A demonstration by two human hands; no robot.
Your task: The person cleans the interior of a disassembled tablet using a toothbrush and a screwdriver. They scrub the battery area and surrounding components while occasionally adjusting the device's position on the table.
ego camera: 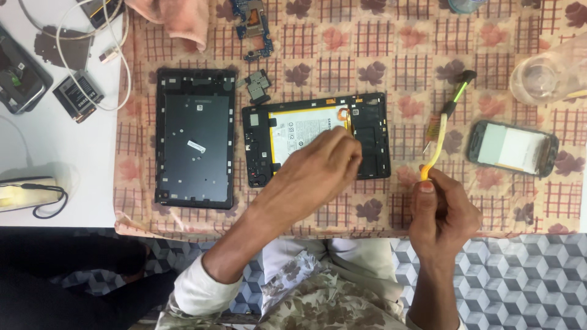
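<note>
Head view: I see one opened tablet (318,137), black frame, white battery exposed, long axis running left to right on the patterned cloth (391,67). My left hand (318,168) presses on it, fingers bunched. My right hand (443,211) is clamped on one yellow brush (441,131), bristles pointing away. One back cover (195,137) lies left.

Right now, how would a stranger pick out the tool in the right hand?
On the leaf-patterned cloth, look right of the opened tablet. The right hand holds a brush: yellow handle, green-and-black neck, the only long thin tool there.
</note>
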